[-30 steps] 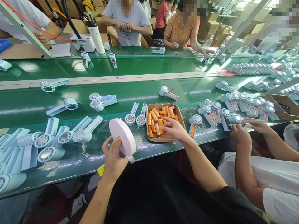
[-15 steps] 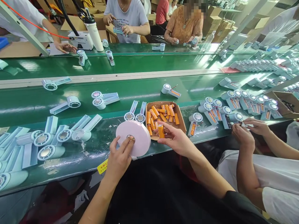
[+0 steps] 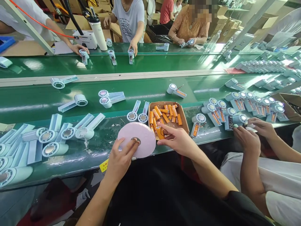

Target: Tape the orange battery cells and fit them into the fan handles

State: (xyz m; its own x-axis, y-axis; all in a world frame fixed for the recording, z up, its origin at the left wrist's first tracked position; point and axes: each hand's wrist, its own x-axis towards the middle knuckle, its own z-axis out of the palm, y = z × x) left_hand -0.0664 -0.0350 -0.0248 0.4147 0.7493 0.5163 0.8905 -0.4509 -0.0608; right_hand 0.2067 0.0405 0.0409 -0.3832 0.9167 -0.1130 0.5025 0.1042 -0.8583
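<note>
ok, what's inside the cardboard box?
The box holds loose orange cells. The right hand covers its near edge and grips one cell. The box floor under the pile is hidden.

Green conveyor line in a packing workshop

Two long green belts (image 3: 141,62) run side by side across the view, parted by a pale rail (image 3: 117,77), with a glossy green bench edge (image 3: 77,157) nearest the camera. Slanted grey metal struts (image 3: 25,26) cross the upper corners. Behind the far belt, brown cardboard boxes (image 3: 237,28) are stacked in rows, and a white bottle (image 3: 98,31) stands by a small white machine (image 3: 86,37). Bright light glares off the right end, perhaps from a window there. Paper scraps lie on the dark floor (image 3: 80,197).
</note>
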